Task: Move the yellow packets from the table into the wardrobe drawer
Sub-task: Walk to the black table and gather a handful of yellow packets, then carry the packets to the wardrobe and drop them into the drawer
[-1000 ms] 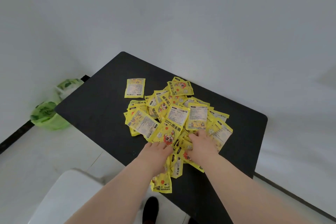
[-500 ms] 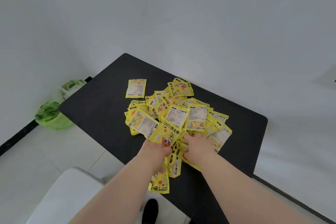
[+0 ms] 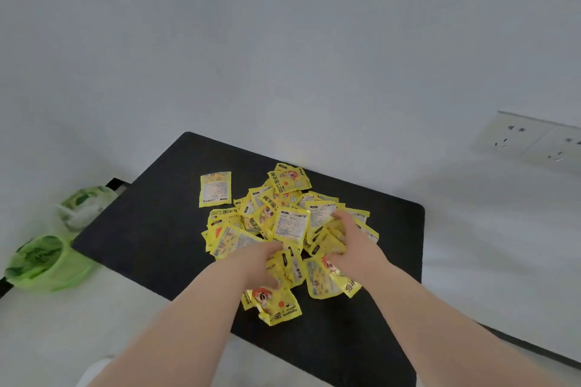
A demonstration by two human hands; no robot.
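Observation:
A heap of several yellow packets (image 3: pixel 284 220) lies in the middle of the black table (image 3: pixel 151 223). One packet (image 3: pixel 215 188) lies apart at the heap's far left. My left hand (image 3: pixel 256 261) is dug into the near side of the heap, fingers curled around packets, with a crumpled packet (image 3: pixel 276 305) hanging below it. My right hand (image 3: pixel 345 245) reaches into the right side of the heap, fingers spread over and among packets. No wardrobe or drawer is in view.
Green plastic bags (image 3: pixel 47 261) sit on the floor left of the table, with a second one (image 3: pixel 83 207) behind. A white wall runs behind the table, with a socket panel (image 3: pixel 528 143) at the right. A pale rounded object (image 3: pixel 94 374) shows at the bottom edge.
Both hands have pushed farther into the heap, the right one reaching up its right side. Packets at the near edge have been bunched and lifted. The camera has tilted up, bringing the socket panel into view.

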